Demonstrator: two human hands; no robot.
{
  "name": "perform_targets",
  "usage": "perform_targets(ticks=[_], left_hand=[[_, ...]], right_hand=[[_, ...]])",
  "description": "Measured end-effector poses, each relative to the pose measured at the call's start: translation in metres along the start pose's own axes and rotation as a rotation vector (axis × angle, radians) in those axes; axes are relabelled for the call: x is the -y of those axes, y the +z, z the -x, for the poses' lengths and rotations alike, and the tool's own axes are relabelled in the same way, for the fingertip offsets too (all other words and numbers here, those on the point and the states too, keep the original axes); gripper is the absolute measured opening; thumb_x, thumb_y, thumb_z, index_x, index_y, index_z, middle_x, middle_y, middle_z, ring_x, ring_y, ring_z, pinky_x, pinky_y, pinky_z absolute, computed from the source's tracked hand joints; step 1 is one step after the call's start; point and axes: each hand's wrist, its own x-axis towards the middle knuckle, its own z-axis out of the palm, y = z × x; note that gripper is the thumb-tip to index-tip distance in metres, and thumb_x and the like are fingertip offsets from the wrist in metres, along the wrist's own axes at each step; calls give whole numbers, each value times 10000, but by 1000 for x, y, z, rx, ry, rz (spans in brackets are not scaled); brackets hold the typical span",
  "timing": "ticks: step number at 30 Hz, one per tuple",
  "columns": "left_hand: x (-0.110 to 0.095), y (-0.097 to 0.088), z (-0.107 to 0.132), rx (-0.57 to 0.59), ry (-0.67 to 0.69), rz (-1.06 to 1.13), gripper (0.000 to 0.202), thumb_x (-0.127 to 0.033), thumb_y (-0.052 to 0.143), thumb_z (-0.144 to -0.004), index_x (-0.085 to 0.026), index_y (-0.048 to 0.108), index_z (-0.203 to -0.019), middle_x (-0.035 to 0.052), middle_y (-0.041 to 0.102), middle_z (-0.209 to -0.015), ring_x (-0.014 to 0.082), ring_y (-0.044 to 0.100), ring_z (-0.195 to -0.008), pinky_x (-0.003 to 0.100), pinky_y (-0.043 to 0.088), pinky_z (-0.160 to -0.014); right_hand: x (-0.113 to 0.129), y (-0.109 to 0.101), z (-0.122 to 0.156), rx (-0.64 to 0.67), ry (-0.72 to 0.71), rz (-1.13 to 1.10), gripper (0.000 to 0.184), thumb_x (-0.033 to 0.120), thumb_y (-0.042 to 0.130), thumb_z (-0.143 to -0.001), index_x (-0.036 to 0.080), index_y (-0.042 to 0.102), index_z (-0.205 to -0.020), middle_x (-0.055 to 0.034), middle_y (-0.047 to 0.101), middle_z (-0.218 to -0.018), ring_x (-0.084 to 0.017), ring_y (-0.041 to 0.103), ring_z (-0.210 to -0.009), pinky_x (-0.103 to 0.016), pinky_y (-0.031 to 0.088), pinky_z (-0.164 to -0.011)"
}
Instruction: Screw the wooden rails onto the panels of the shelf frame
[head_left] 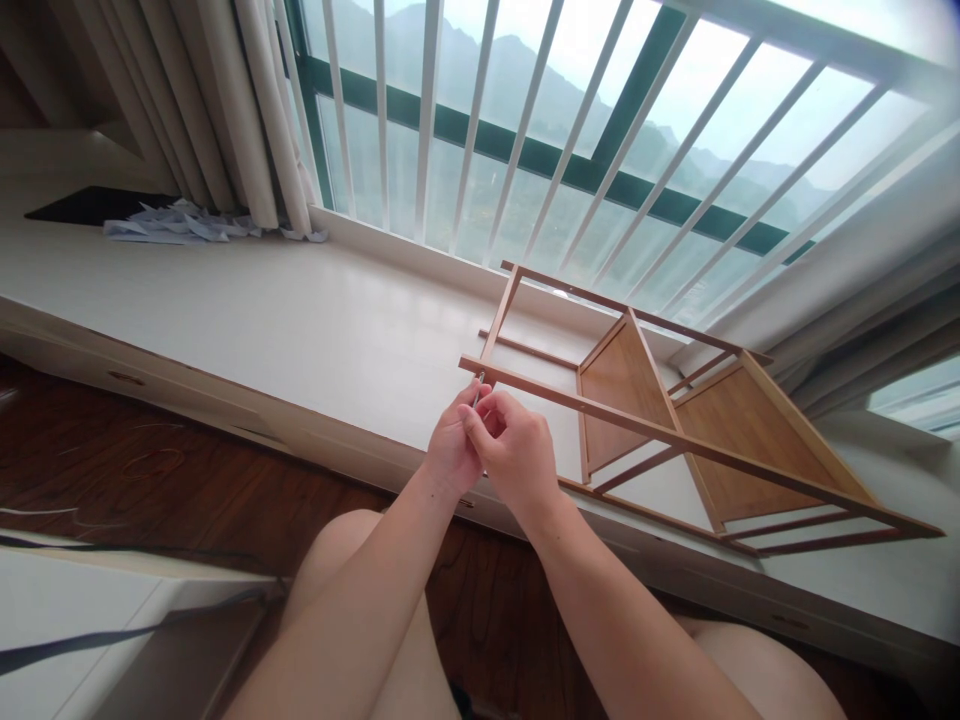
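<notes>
**Both hands at the end of the wooden rack**

My left hand (448,448) and my right hand (519,455) are pressed close together, touching each other, just in front of the near end of a wooden rack (750,430). The fingers of both hands are curled in, and their tips meet on a thin metal piece (478,391). It stands up out of the pinch and its top reaches the end of the front rail (570,400) of the rack. The piece is too small for me to say what kind of part it is, and I cannot tell which hand takes most of the grip.

The rack lies on its side on the white window ledge (300,320), with its long rails running away to the right. Two brown panels stand upright between the rails, well to the right of my hands; the left part of the frame is only open bars.

Behind the rack is the window with white bars (525,120) — hills show through it. At the far left of the ledge a pale curtain (225,100) hangs down, and a small heap of torn paper (180,222) lies at its foot. Below the ledge is the dark wooden floor (112,460), and my knee (337,560) is under my left forearm.
</notes>
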Motion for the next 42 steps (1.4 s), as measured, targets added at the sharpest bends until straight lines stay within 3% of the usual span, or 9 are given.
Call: perform_targets(ticks=[9, 21, 32, 37, 42], left_hand=[[3, -4, -3, -6, 28, -10, 174, -265, 712, -818, -135, 610, -763, -9, 622, -659, 87, 607, -604, 175, 466, -563], [4, 7, 3, -53, 22, 29, 203, -273, 642, -869, -134, 614, -723, -2, 628, -649, 85, 595, -585, 182, 465, -577], [4, 0, -3, -56, 47, 2, 177, -273, 698, -825, -136, 617, -749, -5, 630, -646, 87, 605, -584, 170, 466, -546], [1, -5, -3, 29, -22, -72, 270, -393, 710, -810, -166, 622, -693, -62, 432, -393, 74, 441, -353, 170, 354, -388], [-5, -6, 1, 55, -170, -152, 340, -504, 644, -827, -182, 649, -720, -75, 294, -290, 137, 396, -246, 198, 304, -294]], right_hand=[[-4, -2, 0, -6, -7, -91, 256, 443, 578, -874, 223, 613, -748, 31, 586, -602, -133, 489, -562, -251, 346, -588], [-4, -2, 1, -13, -26, -93, 237, 426, 601, -859, 220, 608, -742, 39, 561, -582, -126, 469, -545, -251, 338, -582], [-6, 0, -2, -8, -5, -144, 236, 422, 593, -860, 216, 640, -754, 22, 600, -620, -131, 506, -571, -251, 379, -594], [-4, 0, -2, 76, 83, -424, 303, 413, 495, -906, 196, 625, -739, 12, 586, -564, -128, 538, -542, -237, 419, -554], [-2, -2, -3, 424, 417, -998, 299, 474, 510, -864, 183, 578, -846, 38, 571, -527, -85, 409, -334, -196, 232, -320]])
